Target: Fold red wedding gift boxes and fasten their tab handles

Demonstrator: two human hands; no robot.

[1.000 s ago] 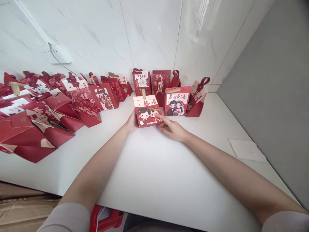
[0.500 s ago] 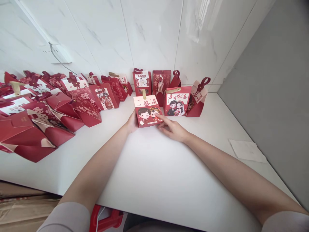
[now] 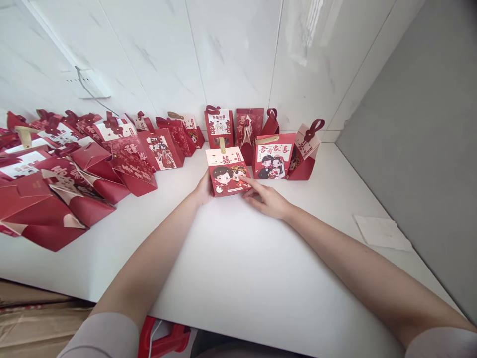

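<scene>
A small red gift box with a cartoon couple on its front and a pale top with a tan handle stands on the white table. My left hand presses against the box's left side, its fingers mostly hidden behind it. My right hand rests on the table at the box's lower right corner. Its index finger lies on the front face and the other fingers are curled. The box sits between both hands.
A similar couple-print box and a pointed red bag stand just right of it, with several more along the tiled wall. Many red bags crowd the left. A white sheet lies by the grey wall.
</scene>
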